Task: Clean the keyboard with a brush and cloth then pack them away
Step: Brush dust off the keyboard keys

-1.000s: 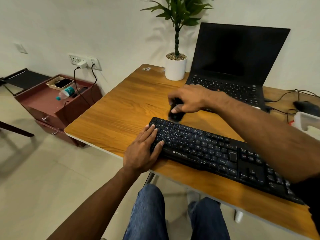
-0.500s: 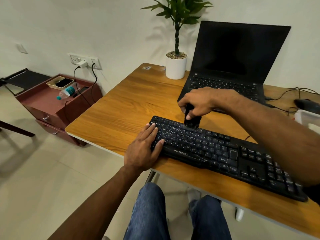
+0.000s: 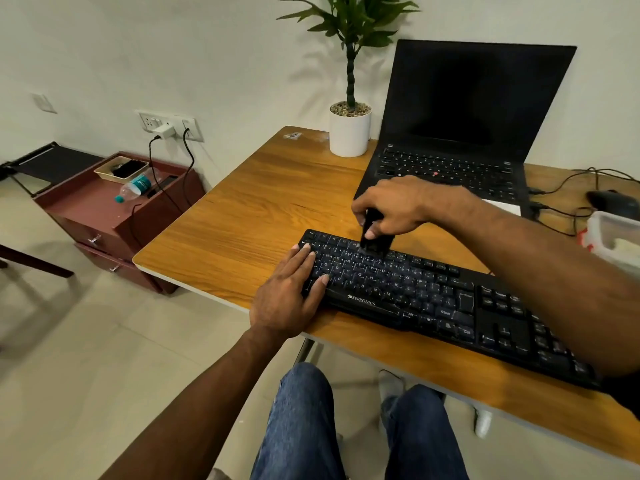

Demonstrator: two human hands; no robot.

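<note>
A black keyboard (image 3: 433,299) lies slanted along the near edge of the wooden desk (image 3: 249,223). My right hand (image 3: 394,206) grips a small black brush (image 3: 375,239), whose bristles touch the top key rows left of the keyboard's middle. My left hand (image 3: 287,296) lies flat with fingers spread on the keyboard's left end. No cloth can be made out with certainty.
An open black laptop (image 3: 460,133) and a potted plant in a white pot (image 3: 349,131) stand at the back of the desk. A clear plastic box (image 3: 613,237), cables and a dark object lie at the right edge. A maroon cabinet (image 3: 114,216) stands left, on the floor.
My right hand has carried the brush rightward from the keyboard's top left corner along the upper key rows. My left hand has stayed on the left end.
</note>
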